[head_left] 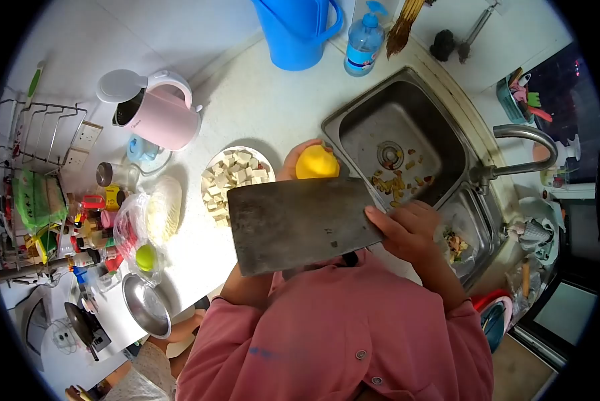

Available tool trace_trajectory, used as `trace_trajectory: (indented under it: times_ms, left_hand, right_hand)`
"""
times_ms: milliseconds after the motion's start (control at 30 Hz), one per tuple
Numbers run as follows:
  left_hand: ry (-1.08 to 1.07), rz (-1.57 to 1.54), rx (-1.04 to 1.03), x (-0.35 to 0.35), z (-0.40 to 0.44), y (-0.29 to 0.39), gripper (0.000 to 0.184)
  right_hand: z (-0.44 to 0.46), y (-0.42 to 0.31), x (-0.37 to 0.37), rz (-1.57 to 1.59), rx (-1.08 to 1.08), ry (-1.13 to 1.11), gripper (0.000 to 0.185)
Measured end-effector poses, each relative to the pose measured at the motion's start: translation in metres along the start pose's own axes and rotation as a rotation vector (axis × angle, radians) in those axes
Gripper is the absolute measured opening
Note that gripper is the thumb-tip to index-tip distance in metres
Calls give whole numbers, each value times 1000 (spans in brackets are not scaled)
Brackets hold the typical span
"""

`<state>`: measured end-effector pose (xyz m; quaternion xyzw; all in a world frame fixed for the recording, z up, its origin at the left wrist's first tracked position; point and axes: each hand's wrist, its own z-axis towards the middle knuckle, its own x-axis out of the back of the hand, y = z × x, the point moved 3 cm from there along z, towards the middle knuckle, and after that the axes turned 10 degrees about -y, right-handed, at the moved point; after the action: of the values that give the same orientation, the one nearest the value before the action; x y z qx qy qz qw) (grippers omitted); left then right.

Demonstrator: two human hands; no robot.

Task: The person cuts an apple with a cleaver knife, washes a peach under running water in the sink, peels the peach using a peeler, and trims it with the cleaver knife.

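Observation:
A wide dark cleaver [300, 224] is held up in front of the chest, its broad face toward the camera. My right hand [410, 230] is closed round its handle at the blade's right end. Behind the blade's upper edge, my left hand [291, 162] holds a round yellow item [317, 162]; the blade hides most of that hand and the item's lower part. Just left of the blade, a white plate [252, 152] bears white cubes [233, 175] on the counter.
A sink [400, 113] with yellow scraps lies right, under a faucet [527, 150]. A blue pitcher [293, 33], soap bottle [364, 47] and pink kettle [163, 113] stand behind. Bagged vegetables [163, 214] and a metal bowl [146, 305] are left; another person's arm [185, 329] shows lower left.

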<state>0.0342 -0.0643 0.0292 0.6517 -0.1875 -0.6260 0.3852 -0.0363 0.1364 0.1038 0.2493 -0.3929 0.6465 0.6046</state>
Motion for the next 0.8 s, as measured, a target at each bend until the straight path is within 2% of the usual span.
trace_trajectory:
  times_ms: [100, 200, 400, 700, 733, 800]
  left_hand:
    - [-76, -85, -44, 1, -2, 2, 64]
    - [-60, -141, -72, 7, -2, 2, 64]
    - [-28, 78, -144, 11, -4, 0, 58]
    - [-123, -232, -232, 22, -8, -15, 51]
    - [-67, -110, -245, 22, -10, -14, 49]
    - [6, -111, -224, 18, -16, -8, 46]
  right_hand:
    - [4, -2, -8, -22, 34, 14, 40]
    - [6, -3, -11, -18, 40, 25, 40]
    - [4, -3, -13, -49, 77, 10, 41]
    - [6, 0, -22, -92, 98, -5, 41]
    - [6, 1, -24, -85, 92, -5, 41]
    - [5, 3, -27, -83, 85, -5, 42]
